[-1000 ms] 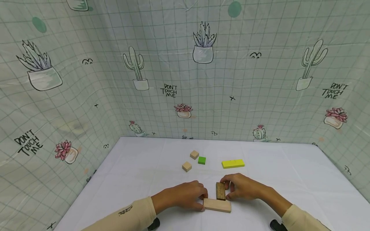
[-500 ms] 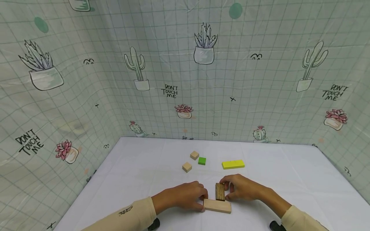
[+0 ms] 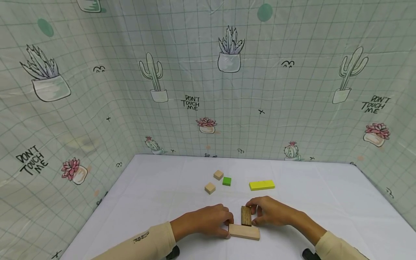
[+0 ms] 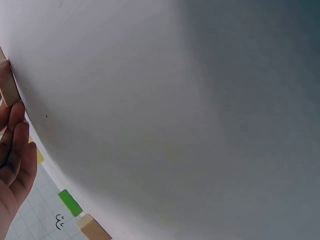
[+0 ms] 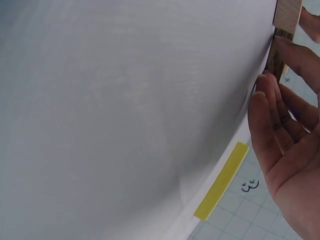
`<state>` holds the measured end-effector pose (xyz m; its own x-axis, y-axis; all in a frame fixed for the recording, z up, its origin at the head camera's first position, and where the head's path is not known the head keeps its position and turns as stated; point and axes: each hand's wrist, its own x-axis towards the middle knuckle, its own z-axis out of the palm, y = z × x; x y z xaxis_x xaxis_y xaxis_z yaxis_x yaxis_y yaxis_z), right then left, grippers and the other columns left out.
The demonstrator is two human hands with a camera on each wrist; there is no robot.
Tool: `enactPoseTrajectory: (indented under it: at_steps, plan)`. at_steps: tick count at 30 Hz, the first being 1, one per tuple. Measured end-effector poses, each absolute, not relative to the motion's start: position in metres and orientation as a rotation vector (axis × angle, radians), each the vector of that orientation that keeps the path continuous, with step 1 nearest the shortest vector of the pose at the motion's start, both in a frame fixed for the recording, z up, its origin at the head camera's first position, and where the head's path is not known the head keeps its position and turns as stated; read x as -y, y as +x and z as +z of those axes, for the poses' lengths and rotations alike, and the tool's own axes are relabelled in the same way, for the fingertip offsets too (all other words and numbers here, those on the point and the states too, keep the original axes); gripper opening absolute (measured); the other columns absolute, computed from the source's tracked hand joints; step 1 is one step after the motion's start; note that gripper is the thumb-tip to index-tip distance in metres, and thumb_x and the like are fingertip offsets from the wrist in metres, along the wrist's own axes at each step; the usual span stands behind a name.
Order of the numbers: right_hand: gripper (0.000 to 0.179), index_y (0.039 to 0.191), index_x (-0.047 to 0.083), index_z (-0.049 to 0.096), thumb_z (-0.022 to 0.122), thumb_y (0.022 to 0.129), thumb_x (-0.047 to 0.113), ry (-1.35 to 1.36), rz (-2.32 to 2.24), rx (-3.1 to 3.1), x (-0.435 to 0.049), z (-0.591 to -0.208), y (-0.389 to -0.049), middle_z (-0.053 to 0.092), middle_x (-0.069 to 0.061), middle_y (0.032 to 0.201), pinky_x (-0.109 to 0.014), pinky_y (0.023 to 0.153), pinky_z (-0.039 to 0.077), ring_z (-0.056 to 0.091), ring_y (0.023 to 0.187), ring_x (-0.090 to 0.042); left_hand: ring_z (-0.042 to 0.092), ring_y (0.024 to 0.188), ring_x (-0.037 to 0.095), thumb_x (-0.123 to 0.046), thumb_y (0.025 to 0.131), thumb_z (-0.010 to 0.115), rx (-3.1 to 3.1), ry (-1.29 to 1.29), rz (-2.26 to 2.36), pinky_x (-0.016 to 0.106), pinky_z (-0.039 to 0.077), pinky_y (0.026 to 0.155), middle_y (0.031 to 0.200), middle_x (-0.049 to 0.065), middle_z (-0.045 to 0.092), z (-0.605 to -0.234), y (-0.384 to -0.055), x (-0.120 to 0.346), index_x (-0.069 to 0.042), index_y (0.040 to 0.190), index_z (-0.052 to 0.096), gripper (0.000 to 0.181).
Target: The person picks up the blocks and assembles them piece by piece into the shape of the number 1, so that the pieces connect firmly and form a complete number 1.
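In the head view I see the left hand (image 3: pixel 210 219) pinching the pale block (image 3: pixel 244 232), the right hand (image 3: pixel 273 211) gripping the dark block (image 3: pixel 246 216) behind it: aligning, I judge. Left wrist: same pinch. Right wrist: they seem touching; next calls for steadiness.

1. Your left arm (image 3: pixel 139 243), cream-sleeved, slants inward, well in from the left edge of the table (image 3: pixel 156 187).
2. Your left hand (image 3: pixel 208 219): back upward, fingers bent, thumb on the near side, pinching.
3. Your right arm (image 3: pixel 338 247), also cream-sleeved, angles away from you, leaning toward the table's left edge.
4. Your right hand (image 3: pixel 273 211): thumb and bent fingers pinching.
5. Fingertips face each other, near, well short of the table's far edge.
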<state>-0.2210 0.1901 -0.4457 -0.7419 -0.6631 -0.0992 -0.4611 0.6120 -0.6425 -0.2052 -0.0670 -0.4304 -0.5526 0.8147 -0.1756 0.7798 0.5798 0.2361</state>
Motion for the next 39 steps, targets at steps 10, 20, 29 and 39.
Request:
enactPoseTrajectory:
  at_steps: [10,20,29,39]
  plan:
    - [0.047,0.120,0.003,0.058,0.076,0.080,0.021,-0.909,-0.868,-2.500,-0.1876,-0.4445,-0.2208,0.057,0.006,0.092,-0.022,0.065,0.047,0.055,0.072,-0.004,0.043,0.080,-0.003,-0.039,0.083,0.071,-2.545,1.341,0.208,0.014,0.041,0.070,0.085,-0.016,0.052,-0.4321,-0.2056,0.0680,-0.020,0.104,0.064,0.029]
    - [0.048,0.120,0.004,0.058,0.075,0.080,0.023,-0.920,-0.858,-2.503,-0.1868,-0.4437,-0.2206,0.057,0.007,0.092,-0.021,0.066,0.047,0.055,0.072,-0.003,0.043,0.080,-0.003,-0.040,0.083,0.071,-2.553,1.350,0.194,0.013,0.041,0.069,0.085,-0.017,0.052,-0.4325,-0.2060,0.0673,-0.020,0.104,0.065,0.029]
    - [0.047,0.120,0.003,0.059,0.075,0.080,0.022,-0.935,-0.872,-2.496,-0.1866,-0.4434,-0.2206,0.057,0.006,0.092,-0.022,0.066,0.047,0.055,0.073,-0.004,0.043,0.080,-0.003,-0.039,0.083,0.072,-2.557,1.353,0.199,0.013,0.041,0.069,0.084,-0.017,0.052,-0.4323,-0.2060,0.0676,-0.020,0.103,0.065,0.028]
    - [0.049,0.121,0.004,0.058,0.076,0.080,0.023,-0.931,-0.859,-2.493,-0.1858,-0.4458,-0.2221,0.057,0.008,0.094,-0.022,0.068,0.047,0.055,0.075,-0.004,0.043,0.079,-0.004,-0.039,0.083,0.071,-2.551,1.362,0.186,0.013,0.041,0.069,0.084,-0.017,0.053,-0.4325,-0.2060,0.0674,-0.020,0.104,0.065,0.029]
